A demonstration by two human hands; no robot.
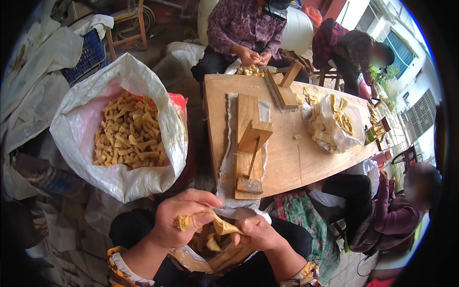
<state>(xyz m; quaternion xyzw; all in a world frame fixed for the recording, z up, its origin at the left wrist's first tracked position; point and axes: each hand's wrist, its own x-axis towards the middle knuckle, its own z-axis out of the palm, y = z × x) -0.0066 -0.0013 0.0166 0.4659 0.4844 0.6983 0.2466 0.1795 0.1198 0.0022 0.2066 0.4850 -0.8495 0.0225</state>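
Note:
Over my lap, a twisted yellow-tan strip (223,226) that looks like bean curd skin stretches between both hands. My left hand (178,215) is closed around one end, and a bunched piece of it pokes out beside the fingers. The other end is pinched between thumb and fingers of my right hand (259,233). Below my hands sits an open container (189,260) with tan walls and more strips inside, its contents partly hidden. Just beyond my hands, a wooden block fixture (243,165) with a slanted metal rod lies on a white cloth (224,177).
To the left stands a big white woven sack (71,122) full of small knotted tan pieces (126,131). The wooden table (287,165) carries a plastic bag (334,136) of strips and a second wooden fixture (282,95). Several people sit around it, one directly across handling similar pieces.

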